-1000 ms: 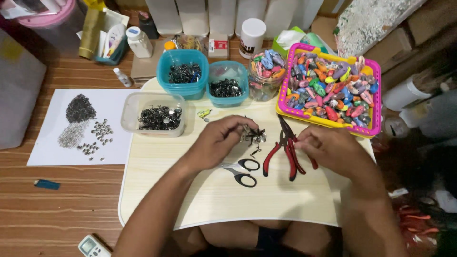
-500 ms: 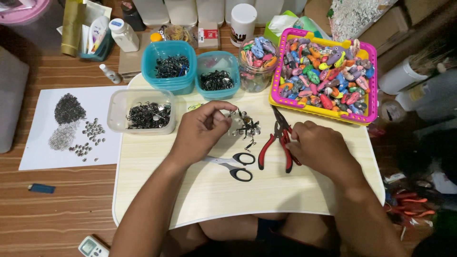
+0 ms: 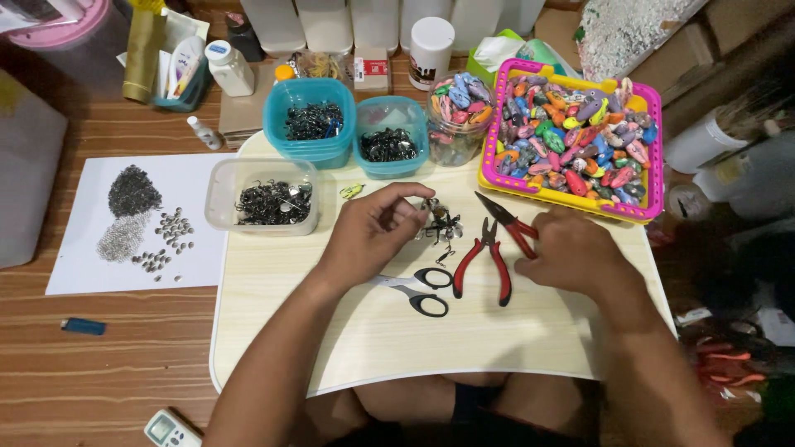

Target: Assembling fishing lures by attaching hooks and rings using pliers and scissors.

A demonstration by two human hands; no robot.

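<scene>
My left hand (image 3: 373,236) pinches a small cluster of dark metal hooks (image 3: 439,223) just above the cream lap board (image 3: 348,348). My right hand (image 3: 575,252) rests on the board to the right, fingers closed on the red handle of thin-nosed pliers (image 3: 501,217) whose tip points up and left. A second pair of red-handled pliers (image 3: 487,261) lies flat between my hands. Black-handled scissors (image 3: 418,291) lie below my left hand.
A clear tub of dark metal parts (image 3: 265,199) and two teal tubs (image 3: 310,124) (image 3: 389,141) stand at the board's far edge. A jar (image 3: 460,116) and a pink basket (image 3: 650,157) hold colourful lures. White paper with small piles (image 3: 137,223), a blue lighter (image 3: 83,326) and a remote (image 3: 170,430) lie to the left.
The view has tipped slightly. My right hand has slid to the right, away from the flat pliers. My left hand keeps the hook cluster in about the same spot.
</scene>
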